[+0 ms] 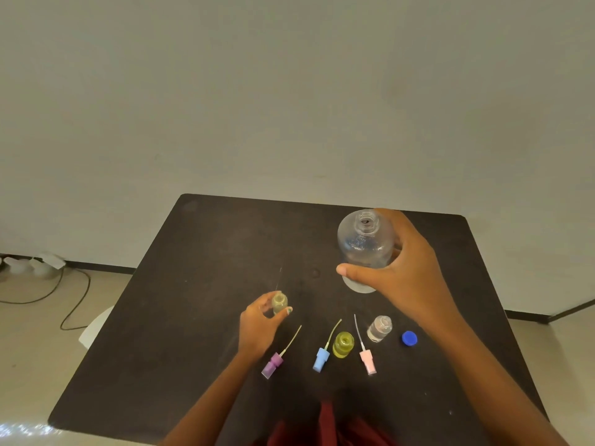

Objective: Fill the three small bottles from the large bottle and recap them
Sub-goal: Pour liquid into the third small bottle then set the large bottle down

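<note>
A: The right hand (399, 268) is wrapped round the large bottle (365, 249), thumb across the front and fingers behind; it stands upright or nearly so over the far right of the table (199, 252), uncapped, and whether its base touches the top cannot be told. The left hand (257, 326) pinches a small pale bottle (279, 303) between thumb and fingers, upright at centre left, its mouth open.

B: Which step is this?

A: Judged from the layout, the start of a pour: source and receiver are both held but well apart. The next move calls for bringing the two necks together and tipping slowly, since the small mouth is narrow.

B: And the materials?

A: The large bottle is clear plastic or glass, round-shouldered, with a threaded neck. The small bottles are stubby cylinders: the yellow bottle (343, 344) and the clear bottle (380, 328) stand open near the front edge; liquid levels cannot be read.

B: The caps?

A: Three spray tops lie flat, each trailing a thin dip tube: purple (273, 365), blue (321, 358), pink (367, 362). A round blue cap (409, 338) lies just right of the clear bottle. The table is matte and dark, with rounded corners.
</note>
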Available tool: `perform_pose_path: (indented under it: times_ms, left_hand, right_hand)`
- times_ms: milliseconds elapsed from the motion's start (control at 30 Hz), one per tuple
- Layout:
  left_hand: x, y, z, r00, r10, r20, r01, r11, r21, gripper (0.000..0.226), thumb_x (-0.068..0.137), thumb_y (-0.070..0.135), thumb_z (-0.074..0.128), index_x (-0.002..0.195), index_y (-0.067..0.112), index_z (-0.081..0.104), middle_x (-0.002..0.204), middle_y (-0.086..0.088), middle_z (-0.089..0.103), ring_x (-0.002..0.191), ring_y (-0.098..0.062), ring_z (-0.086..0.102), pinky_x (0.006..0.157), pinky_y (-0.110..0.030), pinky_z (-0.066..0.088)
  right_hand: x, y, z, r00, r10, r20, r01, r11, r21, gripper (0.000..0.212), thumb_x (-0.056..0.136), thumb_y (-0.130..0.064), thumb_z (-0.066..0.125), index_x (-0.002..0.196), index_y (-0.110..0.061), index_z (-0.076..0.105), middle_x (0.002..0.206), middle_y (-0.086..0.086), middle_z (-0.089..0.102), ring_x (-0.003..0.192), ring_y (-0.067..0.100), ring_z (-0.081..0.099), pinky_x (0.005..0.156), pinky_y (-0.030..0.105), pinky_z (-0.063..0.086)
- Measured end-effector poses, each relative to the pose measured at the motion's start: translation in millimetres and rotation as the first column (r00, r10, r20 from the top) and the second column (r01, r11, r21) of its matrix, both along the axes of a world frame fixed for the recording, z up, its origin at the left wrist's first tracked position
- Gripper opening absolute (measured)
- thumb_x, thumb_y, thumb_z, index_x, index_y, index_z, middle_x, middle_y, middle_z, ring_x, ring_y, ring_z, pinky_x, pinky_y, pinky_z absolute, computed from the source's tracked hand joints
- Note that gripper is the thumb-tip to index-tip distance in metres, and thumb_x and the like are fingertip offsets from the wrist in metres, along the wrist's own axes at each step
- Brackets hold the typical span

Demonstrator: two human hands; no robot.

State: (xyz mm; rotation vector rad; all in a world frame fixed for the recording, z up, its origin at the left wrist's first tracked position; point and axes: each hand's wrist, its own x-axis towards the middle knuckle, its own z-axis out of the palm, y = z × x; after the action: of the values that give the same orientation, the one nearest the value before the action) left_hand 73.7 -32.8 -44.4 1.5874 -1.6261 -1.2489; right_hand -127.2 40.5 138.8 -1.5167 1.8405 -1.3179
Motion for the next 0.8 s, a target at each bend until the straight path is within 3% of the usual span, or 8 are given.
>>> perform_pose_path:
  times_ms: [100, 300, 533, 800]
  left_hand:
    - [3, -1, -14, 0.999, 0.0, 0.034, -0.002, 0.999, 0.054, 0.041, 0.082, 0.013, 0.075, 0.121, 0.011, 0.063, 0.112, -0.004, 0.071, 0.107, -0.017, 0.065, 0.092, -0.023, 0.048]
    - [5, 5, -26, 0.998, -0.035, 0.056, 0.032, 0.998, 0.045, 0.039, 0.086, 0.012, 0.071, 0.124, 0.013, 0.062, 0.116, -0.003, 0.07, 0.11, -0.017, 0.064, 0.098, -0.031, 0.048]
    - [5, 6, -32, 0.995, -0.062, 0.075, 0.057, 0.996, 0.065, 0.047, 0.088, 0.016, 0.068, 0.132, 0.016, 0.054, 0.125, -0.002, 0.065, 0.118, -0.017, 0.059, 0.097, -0.026, 0.042]
    - [6, 13, -39, 0.998, -0.028, 0.052, 0.023, 0.996, 0.09, 0.09, 0.08, 0.018, 0.077, 0.151, 0.024, 0.022, 0.152, -0.004, 0.039, 0.139, -0.025, 0.038, 0.11, -0.042, 0.034]
  right_hand:
    - [-2, -1, -3, 1.0, 0.0, -0.006, 0.0, 1.0, 0.0, 0.072, 0.058, -0.034, 0.088, 0.119, -0.034, 0.05, 0.11, -0.026, 0.056, 0.104, -0.007, 0.053, 0.08, 0.004, 0.047]
    - [-4, -2, -5, 1.0, -0.013, -0.024, 0.013, 1.0, 0.005, 0.073, 0.059, -0.034, 0.087, 0.119, -0.036, 0.047, 0.109, -0.03, 0.051, 0.103, -0.002, 0.055, 0.082, 0.009, 0.046]
    - [-5, -1, -8, 1.0, -0.011, -0.011, 0.011, 1.0, 0.016, 0.073, 0.06, -0.032, 0.087, 0.121, -0.034, 0.047, 0.113, -0.021, 0.054, 0.102, 0.003, 0.056, 0.084, 0.013, 0.046]
    - [-20, 4, -16, 0.999, -0.021, 0.035, 0.022, 1.0, -0.01, 0.072, 0.059, -0.032, 0.088, 0.121, -0.029, 0.051, 0.112, -0.019, 0.058, 0.103, 0.001, 0.057, 0.08, 0.012, 0.049]
